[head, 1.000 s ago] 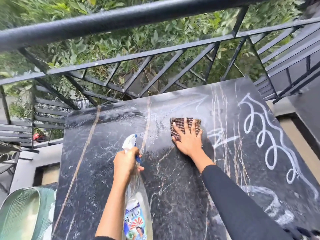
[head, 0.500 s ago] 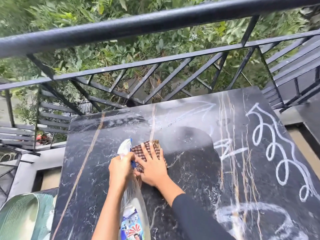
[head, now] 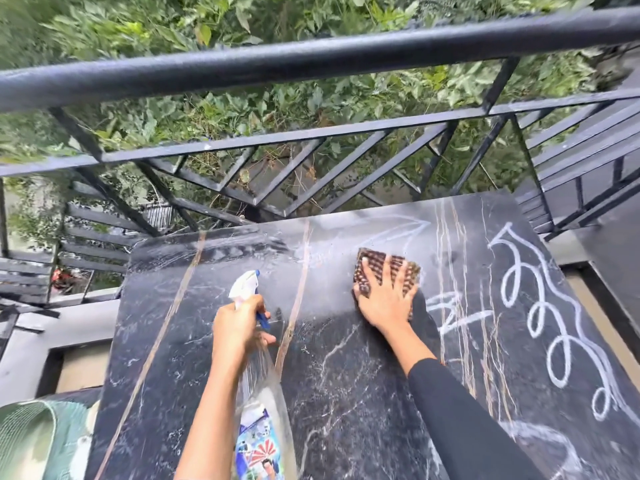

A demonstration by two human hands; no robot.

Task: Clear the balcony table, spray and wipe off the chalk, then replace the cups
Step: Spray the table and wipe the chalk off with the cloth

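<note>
A black marble table [head: 346, 375] fills the lower view, wet and smeared near its far edge. White chalk loops [head: 557, 337] run down its right side, with fainter chalk lines [head: 391, 230] at the far middle. My left hand [head: 239, 327] grips the neck of a clear spray bottle [head: 259, 420] with a white and blue nozzle, held just above the table. My right hand [head: 384, 299] presses flat, fingers spread, on a brown checked cloth [head: 381, 265] lying on the tabletop left of the chalk loops. No cups are in view.
A black metal railing [head: 311, 60] runs right behind the table's far edge, with green bushes beyond. A green mesh chair [head: 34, 441] stands at the lower left beside the table. Balcony ledges flank the table on both sides.
My right hand has slid the cloth from beside the bottle to the right and farther away, toward the chalk. The left hand with the bottle has stayed roughly where it was.
</note>
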